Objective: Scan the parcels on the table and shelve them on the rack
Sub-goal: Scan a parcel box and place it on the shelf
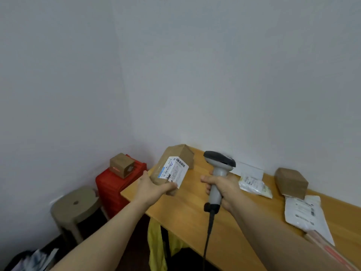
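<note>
Above the table (pixel 187 216) edge, both arms reach forward. The left hand (pixel 154 187) grips a labelled box (pixel 172 172) from below, label up. Just right of it, the right hand (pixel 222 187) clasps the scanner (pixel 218 173) handle, head toward the box.

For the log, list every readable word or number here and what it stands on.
No text reads for certain.
Label on the parcel in the left hand: barcodes and print, blurred.
Middle white bag: print too small.
Right white bag: print too small.
Scanner: none seen.
</note>
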Tool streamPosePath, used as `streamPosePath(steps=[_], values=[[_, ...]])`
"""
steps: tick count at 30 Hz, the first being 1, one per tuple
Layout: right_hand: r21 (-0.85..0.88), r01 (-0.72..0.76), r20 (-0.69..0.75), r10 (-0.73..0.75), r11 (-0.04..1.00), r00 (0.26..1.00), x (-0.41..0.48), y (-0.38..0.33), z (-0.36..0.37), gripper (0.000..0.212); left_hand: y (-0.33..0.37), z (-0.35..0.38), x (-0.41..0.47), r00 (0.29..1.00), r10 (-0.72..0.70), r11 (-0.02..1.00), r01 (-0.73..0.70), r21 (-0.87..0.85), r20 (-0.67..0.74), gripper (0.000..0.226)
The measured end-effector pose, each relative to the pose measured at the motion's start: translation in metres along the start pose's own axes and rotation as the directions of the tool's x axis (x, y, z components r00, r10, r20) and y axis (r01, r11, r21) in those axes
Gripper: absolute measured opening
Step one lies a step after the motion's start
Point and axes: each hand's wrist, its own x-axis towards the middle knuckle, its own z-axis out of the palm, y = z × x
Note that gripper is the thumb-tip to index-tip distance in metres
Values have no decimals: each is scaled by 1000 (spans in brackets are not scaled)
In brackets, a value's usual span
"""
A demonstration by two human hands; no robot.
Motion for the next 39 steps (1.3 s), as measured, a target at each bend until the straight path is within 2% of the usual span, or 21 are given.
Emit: streamPosePath(steps=[2,4,5,7,13,18,19,22,25,27,31,33,35,39], values=[[-8,-18,47,18,1000,999,-11,14,18,27,-13,-18,-19,998,-58,997,57,-59,-16,122],[17,-49,122,47,999,991,-25,28,43,26,-24,-44,-37,995,-83,988,75,-132,-59,105],[31,-65,161,60,997,985,-34,35,57,25,-30,-59,-46,992,-97,982,83,-169,-81,104],[49,-82,258,67,995,964,-57,46,92,23,-47,-92,-62,986,-123,969,93,-230,-116,115],[85,-114,525,53,990,849,-174,101,225,23,-114,-225,-146,954,-145,959,70,-275,-263,127],[73,-117,588,52,990,807,-304,177,352,19,-190,-372,-254,880,-107,973,-3,-230,-462,121],[53,-130,618,70,990,783,-332,191,377,19,-206,-401,-272,853,-134,963,-9,-270,-505,115],[-3,-186,712,133,982,690,-409,223,443,23,-244,-489,-324,762,-265,888,-45,-457,-590,76],[-51,-203,777,166,978,607,-474,245,498,33,-273,-563,-378,790,-312,773,-112,-624,-528,50],[-74,-186,804,169,980,570,-511,256,531,35,-292,-603,-411,784,-323,730,-150,-666,-531,43],[-148,-119,866,186,982,463,-577,282,599,30,-331,-674,-467,691,-367,655,-284,-700,-623,51],[-195,-57,899,202,979,388,-608,298,634,28,-350,-709,-490,617,-389,642,-351,-682,-684,56],[-240,17,930,225,971,292,-640,313,670,28,-370,-746,-512,512,-424,656,-396,-643,-747,52],[-326,122,945,323,937,50,-698,336,746,20,-406,-829,-551,278,-495,707,-422,-568,-823,35]])
